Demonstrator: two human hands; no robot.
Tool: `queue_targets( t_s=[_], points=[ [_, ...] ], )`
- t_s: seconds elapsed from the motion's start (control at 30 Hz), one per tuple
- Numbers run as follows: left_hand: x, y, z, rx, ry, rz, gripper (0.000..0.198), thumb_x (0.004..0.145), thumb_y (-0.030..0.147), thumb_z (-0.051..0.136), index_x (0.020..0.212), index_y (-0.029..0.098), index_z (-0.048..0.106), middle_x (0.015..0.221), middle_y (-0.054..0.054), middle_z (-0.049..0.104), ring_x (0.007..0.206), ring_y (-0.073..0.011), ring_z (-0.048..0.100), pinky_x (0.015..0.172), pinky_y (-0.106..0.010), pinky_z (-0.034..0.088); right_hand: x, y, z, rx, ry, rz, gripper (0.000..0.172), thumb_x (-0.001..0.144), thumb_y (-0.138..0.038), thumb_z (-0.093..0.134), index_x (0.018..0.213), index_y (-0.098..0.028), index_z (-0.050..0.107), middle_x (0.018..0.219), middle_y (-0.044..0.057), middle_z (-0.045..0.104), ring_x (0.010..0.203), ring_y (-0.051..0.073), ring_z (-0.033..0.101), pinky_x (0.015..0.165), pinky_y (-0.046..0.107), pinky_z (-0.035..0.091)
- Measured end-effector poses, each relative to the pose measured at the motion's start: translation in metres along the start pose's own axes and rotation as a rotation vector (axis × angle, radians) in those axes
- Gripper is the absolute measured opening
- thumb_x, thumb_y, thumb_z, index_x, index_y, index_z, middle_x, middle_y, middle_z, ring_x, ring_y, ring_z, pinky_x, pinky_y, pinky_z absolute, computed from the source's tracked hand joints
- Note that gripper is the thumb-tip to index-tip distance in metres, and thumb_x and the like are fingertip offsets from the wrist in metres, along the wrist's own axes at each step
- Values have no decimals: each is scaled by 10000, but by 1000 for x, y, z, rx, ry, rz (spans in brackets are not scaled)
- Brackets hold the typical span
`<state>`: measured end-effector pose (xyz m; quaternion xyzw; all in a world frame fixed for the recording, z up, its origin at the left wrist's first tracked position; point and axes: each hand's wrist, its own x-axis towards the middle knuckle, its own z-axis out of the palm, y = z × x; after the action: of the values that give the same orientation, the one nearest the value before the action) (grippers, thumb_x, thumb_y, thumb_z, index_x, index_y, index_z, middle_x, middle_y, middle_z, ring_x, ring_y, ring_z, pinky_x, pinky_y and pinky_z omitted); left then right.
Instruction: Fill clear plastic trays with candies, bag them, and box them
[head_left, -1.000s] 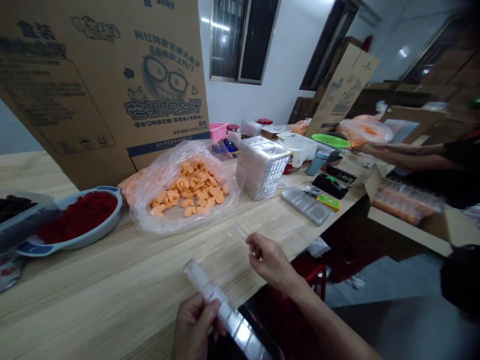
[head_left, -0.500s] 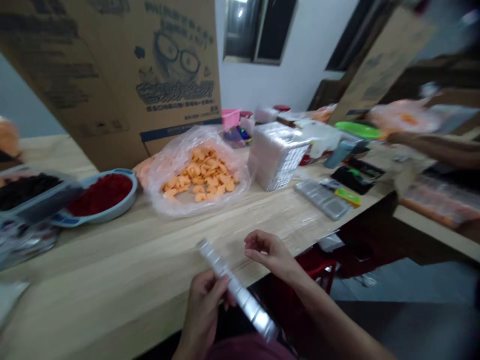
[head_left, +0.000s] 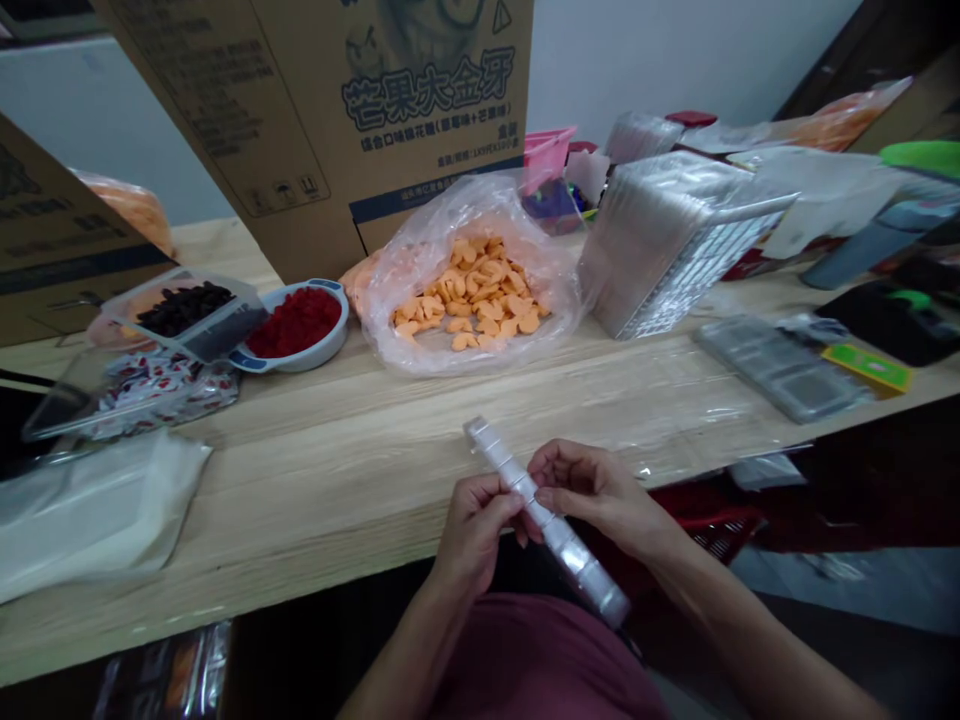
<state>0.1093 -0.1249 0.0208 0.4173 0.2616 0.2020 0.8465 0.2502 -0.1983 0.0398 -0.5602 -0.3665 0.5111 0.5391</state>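
A long, narrow clear plastic tray (head_left: 568,552), divided into several square sections, is held slanting over the table's front edge. My left hand (head_left: 480,525) grips it near the middle from the left, thumb on top. On its other side, my right hand (head_left: 600,495) has thumb and fingers closed at the tray's edge. Behind both hands lies an opened clear plastic bag (head_left: 379,330) of orange, rounded pieces (head_left: 487,290). To its right stands a tilted stack of clear plastic trays (head_left: 652,240).
At left are a blue-white bowl (head_left: 330,338) of red pieces, a clear box (head_left: 247,300) of dark pieces and wrapped packets (head_left: 154,395). A large cardboard box (head_left: 300,130) stands behind. Flat plastic trays (head_left: 787,370) and a yellow-green box (head_left: 870,370) lie at right.
My right hand, apart from the tray before, has come in and closed on its edge. The view has swung left, showing more of the table's left side.
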Motion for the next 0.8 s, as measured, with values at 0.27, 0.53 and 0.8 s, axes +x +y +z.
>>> queue_targets(
  t_s=[0.27, 0.53, 0.8],
  points=[
    [0, 0, -5, 27, -3, -8, 163, 690, 243, 588, 607, 112, 635, 515, -45, 607, 474, -118, 545, 462, -214, 375, 1, 4, 0, 4, -23, -6, 255, 744, -353, 729, 841, -174, 576, 706, -5, 559, 606, 106, 500, 549, 235, 394],
    [-4, -2, 8, 132, 180, 1, 214, 702, 267, 590, 535, 135, 563, 436, 2, 522, 392, -81, 424, 407, -200, 283, -3, -20, 15, -238, -22, -37, 257, 655, -120, 637, 876, -188, 525, 697, -37, 559, 616, 108, 501, 576, 234, 401],
    [-6, -1, 3, 201, 96, 23, 243, 728, 299, 619, 558, 128, 591, 454, -10, 547, 421, -92, 462, 421, -196, 322, 0, -12, 18, -87, 43, 11, 309, 544, -96, 627, 812, -181, 499, 681, -56, 544, 563, 78, 459, 505, 201, 335]
  ],
)
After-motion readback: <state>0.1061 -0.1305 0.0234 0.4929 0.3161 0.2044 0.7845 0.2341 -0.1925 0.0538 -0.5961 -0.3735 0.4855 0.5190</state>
